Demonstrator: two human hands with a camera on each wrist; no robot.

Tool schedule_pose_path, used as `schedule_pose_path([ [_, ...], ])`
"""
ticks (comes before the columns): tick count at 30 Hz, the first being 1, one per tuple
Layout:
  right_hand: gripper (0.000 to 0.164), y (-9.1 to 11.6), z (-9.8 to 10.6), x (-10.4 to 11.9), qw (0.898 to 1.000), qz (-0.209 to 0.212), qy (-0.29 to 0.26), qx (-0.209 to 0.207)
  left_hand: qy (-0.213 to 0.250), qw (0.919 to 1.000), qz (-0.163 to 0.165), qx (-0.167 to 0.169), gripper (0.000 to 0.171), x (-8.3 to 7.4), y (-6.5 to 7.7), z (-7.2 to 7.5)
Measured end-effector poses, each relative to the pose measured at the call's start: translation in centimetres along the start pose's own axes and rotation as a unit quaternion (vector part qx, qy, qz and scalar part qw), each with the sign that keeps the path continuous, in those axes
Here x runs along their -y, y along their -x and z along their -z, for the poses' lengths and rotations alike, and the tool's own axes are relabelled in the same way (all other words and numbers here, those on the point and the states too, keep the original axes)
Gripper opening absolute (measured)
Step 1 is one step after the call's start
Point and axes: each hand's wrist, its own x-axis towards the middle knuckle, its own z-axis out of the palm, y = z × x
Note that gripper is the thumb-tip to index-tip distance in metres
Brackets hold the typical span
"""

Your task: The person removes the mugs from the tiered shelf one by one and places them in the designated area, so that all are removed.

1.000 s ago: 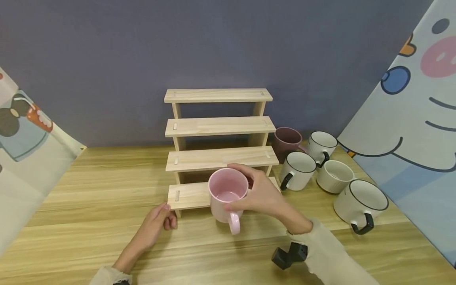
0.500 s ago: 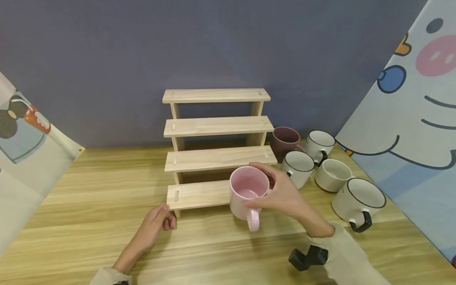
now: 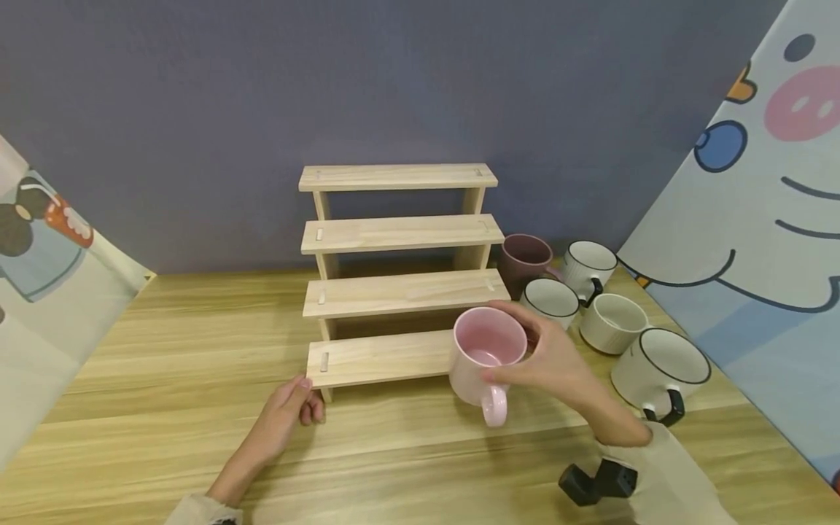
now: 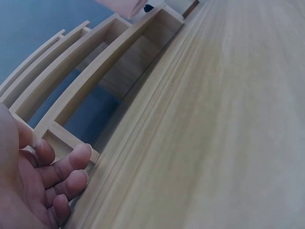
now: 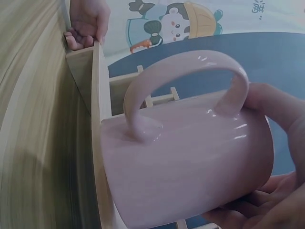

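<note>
My right hand [image 3: 551, 361] grips a pink mug [image 3: 469, 375] near its rim, thumb on the near side and fingers round the far side. The mug is upright at the right end of the lowest step of a four-tier wooden display shelf [image 3: 387, 357], its handle toward me. In the right wrist view, the mug's base [image 5: 112, 176] lies against or very close to that board; I cannot tell which. My left hand [image 3: 282, 412] pinches the front left corner of the lowest step between thumb and forefinger. In the left wrist view, its other fingers [image 4: 71, 183] are loosely curled beside the shelf leg.
Right of the shelf stand a dark maroon mug [image 3: 525, 266], white mugs with black rims, one behind the right hand [image 3: 551, 299], one farther back [image 3: 590, 266] and a larger one [image 3: 663, 368], plus a cream ribbed cup [image 3: 613, 324]. A grey-blue backdrop [image 3: 394, 80] rises behind.
My right hand has carried the pink mug rightward along the lowest step, from near its middle to its right end. The left hand has stayed at the shelf corner.
</note>
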Motion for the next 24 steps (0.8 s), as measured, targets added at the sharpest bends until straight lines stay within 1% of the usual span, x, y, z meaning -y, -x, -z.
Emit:
schedule_pose_path([
  [10,0.078,1.6,2.0,-0.4,1.000,-0.001,0.020,-0.023,0.002,1.0000,0.007,0.001,0.040,0.1,0.0,0.0],
  [19,0.083,3.2,3.3,-1.0,0.997,-0.047,0.033,-0.049,0.004,0.9999,0.016,-0.001,0.040,0.0,0.0,-0.1],
  [21,0.083,3.6,3.7,-1.3,0.996,-0.053,0.040,-0.052,0.006,0.9999,0.016,0.001,0.040,-0.1,0.0,-0.1],
  [24,0.082,3.9,4.1,-1.7,0.996,-0.051,0.048,-0.055,0.006,0.9997,0.021,0.004,0.040,-0.1,0.0,0.0],
])
